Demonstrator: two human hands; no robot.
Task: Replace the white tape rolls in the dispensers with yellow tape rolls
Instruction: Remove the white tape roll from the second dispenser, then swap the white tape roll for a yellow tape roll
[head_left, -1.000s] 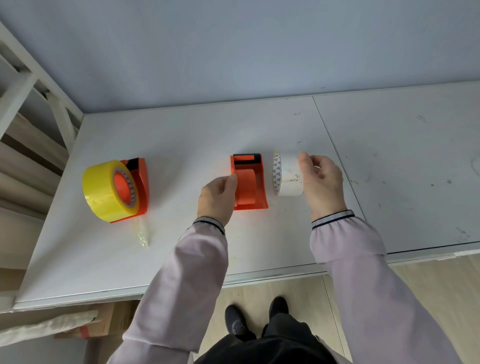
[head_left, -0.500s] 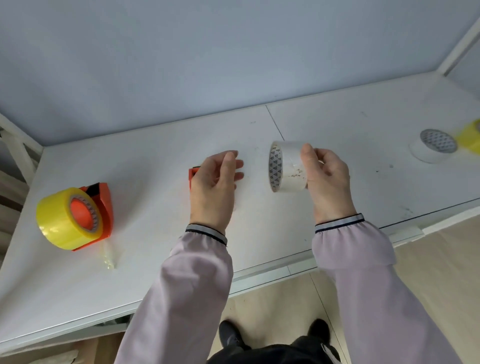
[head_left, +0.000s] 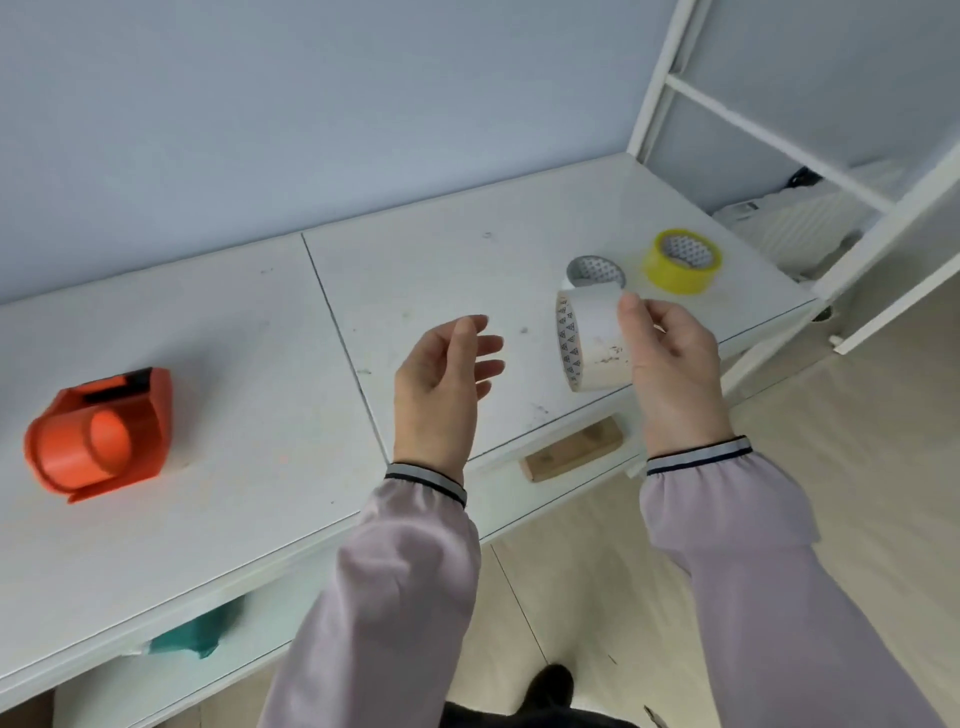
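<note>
My right hand (head_left: 670, 364) grips a white tape roll (head_left: 592, 340) above the table's right part, the roll standing on edge with its patterned core facing left. My left hand (head_left: 441, 384) hovers open, holding nothing, to the left of that roll. An orange dispenser (head_left: 101, 434) with a bare hub and no roll on it sits on the white table (head_left: 249, 332) at the left. At the far right of the table a yellow tape roll (head_left: 681, 261) lies flat, and beside it a second white roll (head_left: 595, 270) lies flat, partly hidden behind the held roll.
A white metal frame (head_left: 779, 140) stands at the table's right end. A wooden handle (head_left: 571, 451) sticks out under the front edge, and something green (head_left: 200, 631) sits on a shelf below. A seam (head_left: 337, 332) divides the tabletop. The wall runs behind.
The view has swung right. My left hand has left the orange dispenser and hangs open. My right hand has carried the white roll rightward, close to the flat rolls.
</note>
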